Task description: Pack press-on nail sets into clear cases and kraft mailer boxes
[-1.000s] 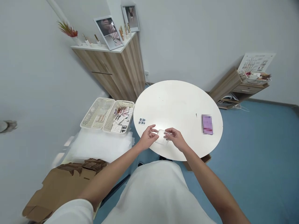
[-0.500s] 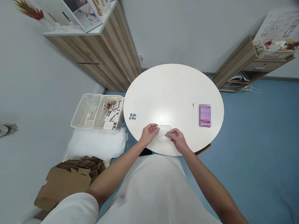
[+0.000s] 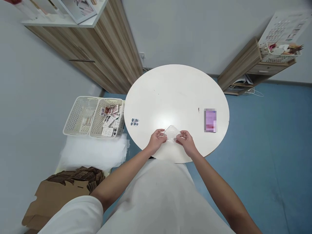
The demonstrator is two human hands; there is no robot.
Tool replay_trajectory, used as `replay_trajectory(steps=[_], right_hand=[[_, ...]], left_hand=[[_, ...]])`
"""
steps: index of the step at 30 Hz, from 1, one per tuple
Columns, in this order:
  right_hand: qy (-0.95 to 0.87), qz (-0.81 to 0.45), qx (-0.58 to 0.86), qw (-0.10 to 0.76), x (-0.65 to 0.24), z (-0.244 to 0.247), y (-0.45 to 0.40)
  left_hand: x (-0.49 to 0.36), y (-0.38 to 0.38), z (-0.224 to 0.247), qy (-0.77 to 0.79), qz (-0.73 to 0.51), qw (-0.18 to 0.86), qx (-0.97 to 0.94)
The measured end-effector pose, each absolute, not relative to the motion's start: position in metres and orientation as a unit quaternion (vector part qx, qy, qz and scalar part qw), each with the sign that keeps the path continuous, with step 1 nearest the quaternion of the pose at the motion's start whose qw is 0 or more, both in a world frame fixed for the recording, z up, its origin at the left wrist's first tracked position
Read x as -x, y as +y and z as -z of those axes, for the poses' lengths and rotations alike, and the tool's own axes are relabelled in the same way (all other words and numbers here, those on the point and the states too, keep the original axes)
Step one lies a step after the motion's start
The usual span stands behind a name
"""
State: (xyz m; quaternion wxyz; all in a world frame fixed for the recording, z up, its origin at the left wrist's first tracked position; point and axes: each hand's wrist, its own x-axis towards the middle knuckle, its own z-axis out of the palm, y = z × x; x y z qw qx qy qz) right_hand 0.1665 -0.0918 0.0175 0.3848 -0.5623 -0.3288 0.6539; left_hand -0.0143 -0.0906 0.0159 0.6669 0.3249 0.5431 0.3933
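Observation:
A small clear plastic case [image 3: 172, 132] is held between both hands above the near edge of the white oval table [image 3: 180, 84]. My left hand [image 3: 158, 140] pinches its left corner, and my right hand [image 3: 185, 141] pinches the right corner. The case is turned so that one corner points away from me. What lies inside it is too faint to tell. A small sheet of dark blue oval pieces [image 3: 135, 122] lies near the table's left edge. On the right side of the table is a pixelated purple rectangular item [image 3: 210, 120].
Left of the table stand two white baskets [image 3: 93, 99], the nearer one holding cards. White sheets [image 3: 94, 151] and folded brown cardboard [image 3: 57, 198] lie below them. A wooden cabinet [image 3: 107, 42] and a shelf unit [image 3: 243, 65] stand beyond the table.
The clear case has turned from lying square to a diamond position between my hands. My right hand has shifted slightly up along it. The whole view has moved a little.

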Motion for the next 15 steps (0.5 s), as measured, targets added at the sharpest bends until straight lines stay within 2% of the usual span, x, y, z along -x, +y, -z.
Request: replay_trajectory(steps=[3, 8, 15], right_hand=[[-0.346, -0.643, 0.560, 0.391, -0.166, -0.019, -0.078], [-0.430, -0.645, 0.540, 0.329, -0.166, -0.023, -0.060], [-0.608, -0.474, 0.560, 0.303, -0.159, -0.028, -0.069]], left_hand=[[0.014, -0.091, -0.019, 0.530, -0.351, 0.683, -0.360], [0.021, -0.079, -0.023, 0.543, -0.322, 0.681, -0.371], [0.022, -0.079, -0.016, 0.542, -0.325, 0.726, -0.271]])
